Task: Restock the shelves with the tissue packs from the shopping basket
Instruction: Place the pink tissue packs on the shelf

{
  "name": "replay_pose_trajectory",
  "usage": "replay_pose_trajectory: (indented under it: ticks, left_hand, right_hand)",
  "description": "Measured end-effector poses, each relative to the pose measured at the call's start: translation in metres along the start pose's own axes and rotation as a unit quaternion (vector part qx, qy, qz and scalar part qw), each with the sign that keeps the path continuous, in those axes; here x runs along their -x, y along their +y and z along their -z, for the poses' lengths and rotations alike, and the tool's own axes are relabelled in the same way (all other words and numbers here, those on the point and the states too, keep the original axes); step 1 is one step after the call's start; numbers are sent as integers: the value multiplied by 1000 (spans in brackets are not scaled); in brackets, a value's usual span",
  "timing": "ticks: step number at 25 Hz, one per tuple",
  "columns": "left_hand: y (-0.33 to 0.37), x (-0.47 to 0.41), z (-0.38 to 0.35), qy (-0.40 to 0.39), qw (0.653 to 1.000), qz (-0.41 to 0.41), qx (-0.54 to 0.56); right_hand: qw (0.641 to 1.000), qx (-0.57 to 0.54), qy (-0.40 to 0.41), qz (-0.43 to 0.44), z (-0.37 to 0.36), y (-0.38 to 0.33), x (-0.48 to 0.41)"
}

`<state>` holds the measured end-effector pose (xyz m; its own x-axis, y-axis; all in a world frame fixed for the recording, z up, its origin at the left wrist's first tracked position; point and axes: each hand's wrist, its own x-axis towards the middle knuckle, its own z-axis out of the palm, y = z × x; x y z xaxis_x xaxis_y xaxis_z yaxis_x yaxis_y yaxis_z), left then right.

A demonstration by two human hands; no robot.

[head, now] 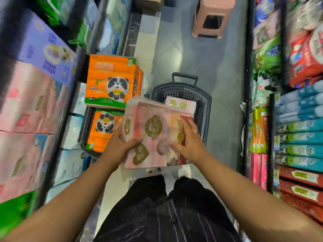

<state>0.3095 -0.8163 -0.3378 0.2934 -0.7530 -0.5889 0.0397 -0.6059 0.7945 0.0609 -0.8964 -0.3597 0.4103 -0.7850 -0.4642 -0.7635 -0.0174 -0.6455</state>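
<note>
I hold a pink tissue pack (153,137) with gold emblems in both hands, above the floor in the middle of the aisle. My left hand (120,145) grips its left edge and my right hand (190,142) presses on its right side. Behind it a dark shopping basket (204,102) stands on the floor, with another pink tissue pack (180,103) inside. A second dark basket (85,130) to the left holds an orange panda tissue pack (103,130), and another orange panda pack (111,81) rests on top of it.
Shelves run down both sides: pink, purple and green packs on the left shelf (31,95), teal, red and green packs on the right shelf (297,130). A pink plastic stool (211,16) stands farther up the grey aisle floor. My dark striped trousers fill the bottom.
</note>
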Motion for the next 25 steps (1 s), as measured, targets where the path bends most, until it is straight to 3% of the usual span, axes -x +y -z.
replay_pose_trajectory:
  ticks: [4, 9, 19, 25]
  left_hand:
    - [-9, 53, 7, 57, 984, 57, 156]
    - [-26, 118, 4, 124, 954, 58, 268]
    - [-15, 226, 45, 291, 887, -29, 358]
    - [10, 281, 110, 375, 855, -110, 340]
  right_hand:
    - [999, -15, -27, -25, 16, -11, 20]
    - [992, -78, -93, 40, 29, -40, 30]
    - [960, -30, -111, 257, 10, -161, 54]
    - [923, 15, -121, 364, -7, -268, 77]
